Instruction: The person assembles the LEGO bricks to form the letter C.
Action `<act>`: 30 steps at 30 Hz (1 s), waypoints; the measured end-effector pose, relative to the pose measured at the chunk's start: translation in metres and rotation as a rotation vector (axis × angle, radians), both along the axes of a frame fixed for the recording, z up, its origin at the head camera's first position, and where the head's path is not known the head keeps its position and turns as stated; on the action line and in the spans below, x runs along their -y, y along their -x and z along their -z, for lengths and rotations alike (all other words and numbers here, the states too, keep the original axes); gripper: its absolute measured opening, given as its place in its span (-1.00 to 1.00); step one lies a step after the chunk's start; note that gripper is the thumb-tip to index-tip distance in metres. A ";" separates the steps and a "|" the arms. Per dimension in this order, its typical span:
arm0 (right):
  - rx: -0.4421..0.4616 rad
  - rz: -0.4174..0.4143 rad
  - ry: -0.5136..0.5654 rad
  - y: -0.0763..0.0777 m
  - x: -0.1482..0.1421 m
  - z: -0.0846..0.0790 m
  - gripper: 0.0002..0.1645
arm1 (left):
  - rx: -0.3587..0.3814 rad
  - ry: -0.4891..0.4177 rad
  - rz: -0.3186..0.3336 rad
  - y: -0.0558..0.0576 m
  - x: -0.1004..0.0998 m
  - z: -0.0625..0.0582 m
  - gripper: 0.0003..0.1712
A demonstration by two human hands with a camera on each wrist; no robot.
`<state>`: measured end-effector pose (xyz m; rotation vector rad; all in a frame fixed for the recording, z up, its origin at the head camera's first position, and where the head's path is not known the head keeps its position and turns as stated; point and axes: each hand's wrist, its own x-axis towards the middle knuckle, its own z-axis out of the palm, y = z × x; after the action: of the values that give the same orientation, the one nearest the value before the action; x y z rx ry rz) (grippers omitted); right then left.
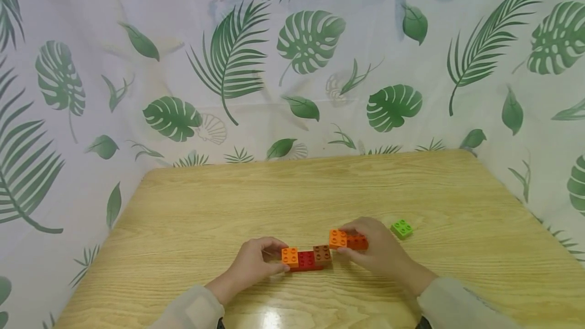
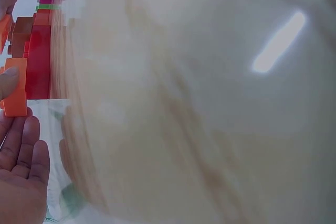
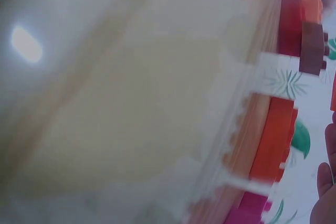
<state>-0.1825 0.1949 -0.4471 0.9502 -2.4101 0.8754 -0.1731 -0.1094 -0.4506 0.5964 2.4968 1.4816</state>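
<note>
My left hand (image 1: 258,260) pinches an orange brick (image 1: 290,257) on the left end of a long red brick (image 1: 306,259). In the left wrist view the thumb lies against this orange brick (image 2: 20,87). A brown brick (image 1: 322,253) sits on the red brick's right end. Between thumb and fingers, my right hand (image 1: 372,242) holds a second orange brick (image 1: 338,238), raised just right of the brown one. Behind it lies a red-orange brick (image 1: 357,241), partly covered by that hand. In the right wrist view the right hand (image 3: 326,182) shows only at the edge.
A light green brick (image 1: 402,228) lies on the wooden table (image 1: 274,192), beyond the right hand. A magenta brick (image 3: 247,208) shows in the right wrist view, though the head view does not show it. A leaf-patterned curtain (image 1: 256,131) surrounds the table's back and sides.
</note>
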 end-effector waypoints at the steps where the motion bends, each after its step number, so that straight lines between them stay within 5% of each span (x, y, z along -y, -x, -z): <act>1: 0.003 -0.007 -0.003 0.001 0.005 0.000 -0.54 | 0.000 0.000 -0.001 0.000 0.000 0.000 -0.60; 13: 0.077 -0.125 -0.021 0.001 0.058 -0.007 -0.62 | -0.001 -0.011 0.006 0.001 0.000 0.000 -0.61; 30: 0.213 -0.120 -0.103 0.000 0.088 -0.009 -0.61 | -0.017 -0.028 0.021 0.002 -0.001 0.001 -0.64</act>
<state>-0.1821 0.1073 -0.4385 1.0997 -2.6222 0.9459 -0.1748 -0.1087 -0.4512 0.6407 2.4783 1.5122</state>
